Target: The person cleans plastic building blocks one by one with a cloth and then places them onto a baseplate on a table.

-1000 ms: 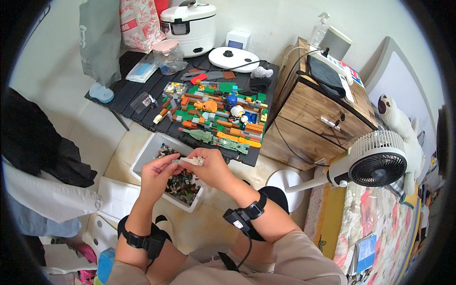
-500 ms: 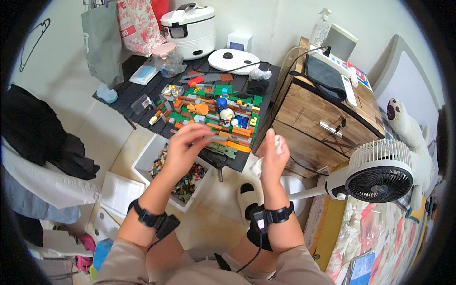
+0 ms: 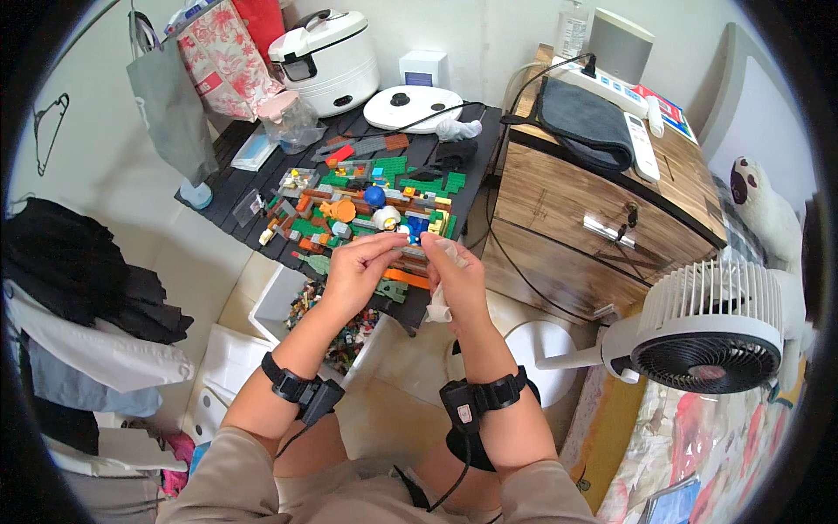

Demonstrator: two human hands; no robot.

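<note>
My left hand (image 3: 356,272) is closed in a pinch over the near edge of the brick build, and what its fingertips hold is too small to make out. Close beside it, my right hand (image 3: 463,284) keeps a crumpled white tissue (image 3: 439,307) in its curled fingers. Both sets of fingertips nearly meet. Beneath and beyond them lies a toy brick build (image 3: 384,170) of green, brown and grey pieces. On it are an orange figure (image 3: 337,210), a blue ball-shaped piece (image 3: 374,196) and a white round-headed figure (image 3: 386,218). An orange strip (image 3: 407,279) lies at the near edge, partly covered.
A bin of loose bricks (image 3: 281,295) stands below the dark table (image 3: 236,179). A white rice cooker (image 3: 336,74) and its white lid-like disc (image 3: 412,109) sit at the back. To the right are a wooden cabinet (image 3: 559,210) and a fan (image 3: 707,327).
My hands have come together over the build's near edge; the right one moved left and up, bringing the tissue. The head view has shifted slightly.
</note>
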